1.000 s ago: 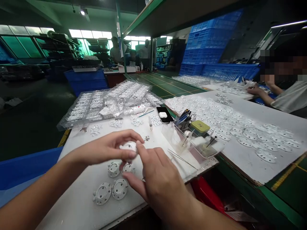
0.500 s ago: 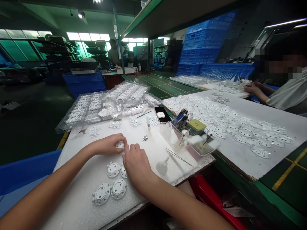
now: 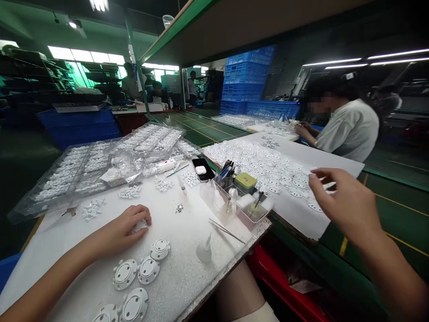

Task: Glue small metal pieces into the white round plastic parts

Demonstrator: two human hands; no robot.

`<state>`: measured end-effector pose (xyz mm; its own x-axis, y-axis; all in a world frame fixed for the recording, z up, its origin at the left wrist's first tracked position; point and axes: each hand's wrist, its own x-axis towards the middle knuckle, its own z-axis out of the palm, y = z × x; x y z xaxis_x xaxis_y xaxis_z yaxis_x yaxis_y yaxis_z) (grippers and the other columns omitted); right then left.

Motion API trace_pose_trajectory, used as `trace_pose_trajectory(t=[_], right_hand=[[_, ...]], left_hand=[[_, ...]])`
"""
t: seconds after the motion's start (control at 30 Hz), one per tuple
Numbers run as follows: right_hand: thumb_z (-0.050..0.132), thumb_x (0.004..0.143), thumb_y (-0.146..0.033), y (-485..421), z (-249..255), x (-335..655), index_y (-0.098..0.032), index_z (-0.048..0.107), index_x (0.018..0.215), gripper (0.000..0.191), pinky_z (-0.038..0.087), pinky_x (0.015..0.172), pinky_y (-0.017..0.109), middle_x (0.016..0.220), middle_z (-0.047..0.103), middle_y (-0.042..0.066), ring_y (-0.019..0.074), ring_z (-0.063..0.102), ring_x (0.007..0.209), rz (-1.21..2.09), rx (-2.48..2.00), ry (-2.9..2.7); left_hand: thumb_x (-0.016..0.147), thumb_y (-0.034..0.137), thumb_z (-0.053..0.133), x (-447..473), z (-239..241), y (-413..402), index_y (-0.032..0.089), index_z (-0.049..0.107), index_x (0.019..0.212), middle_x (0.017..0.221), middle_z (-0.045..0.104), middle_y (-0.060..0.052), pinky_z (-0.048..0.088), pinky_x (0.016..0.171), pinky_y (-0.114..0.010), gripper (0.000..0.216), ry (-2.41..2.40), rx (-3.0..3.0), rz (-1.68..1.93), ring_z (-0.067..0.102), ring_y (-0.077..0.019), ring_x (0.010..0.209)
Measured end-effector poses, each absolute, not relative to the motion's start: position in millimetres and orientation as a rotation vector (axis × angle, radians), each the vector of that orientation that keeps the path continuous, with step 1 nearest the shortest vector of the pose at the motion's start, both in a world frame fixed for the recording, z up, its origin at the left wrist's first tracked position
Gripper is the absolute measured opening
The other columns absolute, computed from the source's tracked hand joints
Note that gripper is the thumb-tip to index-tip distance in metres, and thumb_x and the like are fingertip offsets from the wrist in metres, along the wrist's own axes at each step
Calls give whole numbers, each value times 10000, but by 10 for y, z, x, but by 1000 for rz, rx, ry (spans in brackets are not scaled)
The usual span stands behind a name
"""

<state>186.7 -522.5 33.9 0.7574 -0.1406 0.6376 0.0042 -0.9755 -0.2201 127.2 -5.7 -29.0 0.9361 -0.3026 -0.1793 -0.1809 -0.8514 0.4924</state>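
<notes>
Holding one white disc (image 3: pixel 138 226), my left hand (image 3: pixel 126 227) is curled low over the board (image 3: pixel 167 284), thumb on the near side and fingers on the far side, so little space remains between them. Only a small white patch of the disc shows; I cannot tell which way its face or long axis points, as my fingers hide it.

From half past four round to seven o'clock of it sit five other discs (image 3: pixel 148 269): round, white, dark-spotted, with small knobs at their rims, lying flat with faces up. Silver bits (image 3: pixel 179 208) lie at two o'clock, tweezers (image 3: pixel 234 236) at three, and a bottle (image 3: pixel 204 252) stands nearer four. Trays (image 3: pixel 31 212) spread at eleven.

Far out at three o'clock, my right hand (image 3: pixel 350 208) is loosely parted, fingers bent, by the flat plates (image 3: pixel 244 156) on the sheet (image 3: pixel 295 219); whether it touches one, I cannot tell.
</notes>
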Motion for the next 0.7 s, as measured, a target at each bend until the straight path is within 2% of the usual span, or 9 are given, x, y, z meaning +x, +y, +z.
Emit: trace_pose_trajectory(t=[0.1, 0.2, 0.27, 0.43, 0.5, 0.6, 0.7], right_hand=[[513, 875, -605, -5817, -33, 2195, -135, 699, 1066, 540, 437, 649, 429, 956, 648, 213, 370, 636, 838, -770, -2901, 198], [556, 845, -671, -6091, -349, 2279, -149, 714, 1092, 599, 450, 663, 446, 910, 598, 185, 369, 623, 796, -607, -2964, 163], [539, 865, -683, -6130, -482, 2304, -175, 714, 1097, 585, 470, 699, 449, 905, 570, 154, 357, 624, 812, -561, -2968, 127], [499, 897, -703, -6000, -588, 2431, -160, 672, 1201, 646, 477, 676, 421, 1096, 542, 200, 335, 637, 856, -569, -2937, 135], [509, 883, -720, -5927, -583, 2485, -158, 671, 1215, 671, 452, 633, 410, 1148, 533, 219, 336, 630, 853, -568, -2936, 147], [487, 888, -734, -5835, -569, 2533, -164, 705, 1125, 655, 426, 607, 386, 1223, 521, 224, 318, 626, 858, -555, -2928, 126], [491, 896, -711, -5784, -570, 2537, -166, 694, 1076, 609, 420, 587, 364, 1273, 520, 219, 287, 630, 828, -545, -2907, 95]], left_hand=[[995, 511, 452, 1289, -358, -22, 310, 626, 1104, 1391, 565, -84, 538, 693, -330, 288, -333, 2594, -359, 637, -197, 762], [996, 512, 442, 1300, -430, 6, 314, 624, 1108, 1401, 560, -78, 535, 678, -332, 292, -340, 2591, -345, 619, -194, 746], [998, 497, 447, 1301, -466, 12, 309, 626, 1099, 1379, 569, -80, 533, 678, -324, 278, -359, 2587, -306, 632, -220, 832], [1002, 426, 468, 1291, -488, -5, 290, 636, 1055, 1299, 599, -86, 540, 755, -321, 222, -410, 2570, -170, 594, -282, 1111], [1001, 417, 471, 1286, -478, -13, 290, 634, 1059, 1308, 592, -85, 545, 791, -330, 214, -401, 2576, -191, 581, -285, 1151], [1003, 419, 473, 1275, -461, -21, 293, 636, 1064, 1319, 590, -81, 543, 895, -374, 214, -390, 2583, -200, 569, -288, 1194], [1010, 449, 466, 1260, -449, -27, 296, 648, 1078, 1320, 601, -93, 561, 852, -376, 247, -386, 2568, -181, 599, -291, 1142]])
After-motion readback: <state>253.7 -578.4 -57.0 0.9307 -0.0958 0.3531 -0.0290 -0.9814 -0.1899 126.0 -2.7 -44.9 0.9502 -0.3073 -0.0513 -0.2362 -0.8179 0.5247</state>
